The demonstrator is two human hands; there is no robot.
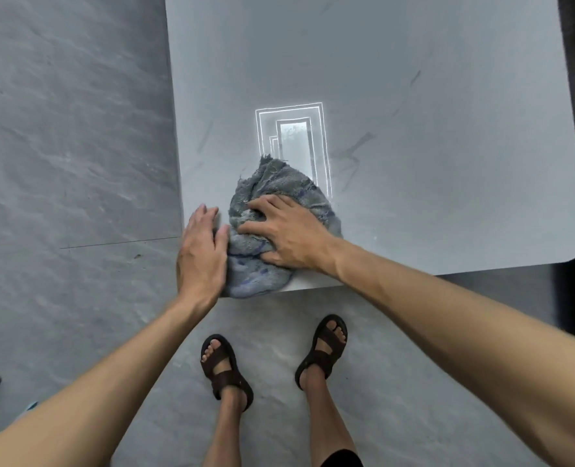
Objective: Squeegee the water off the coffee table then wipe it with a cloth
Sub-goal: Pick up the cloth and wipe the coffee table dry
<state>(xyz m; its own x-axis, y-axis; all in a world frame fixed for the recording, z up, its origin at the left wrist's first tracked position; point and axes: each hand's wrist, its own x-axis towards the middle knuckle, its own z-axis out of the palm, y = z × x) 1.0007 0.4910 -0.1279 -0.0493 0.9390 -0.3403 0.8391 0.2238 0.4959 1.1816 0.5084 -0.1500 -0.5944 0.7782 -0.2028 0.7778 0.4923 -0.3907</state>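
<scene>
Fingers of right hand (pixel 289 234) curl into crumpled grey-blue terry cloth (pixel 279 193); left hand (pixel 201 254) flat, holding nothing, at pale grey desk (pixel 414 96) corner. Risk: overhanging cloth may slip off the edge.

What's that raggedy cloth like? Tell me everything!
The cloth is a grey-blue, fluffy rag with frayed edges and faint blue marks. It lies bunched at the near left corner of the coffee table, reaching the edge. The right hand clutches its folds from above; the left hand lies flat against its left side.
</scene>
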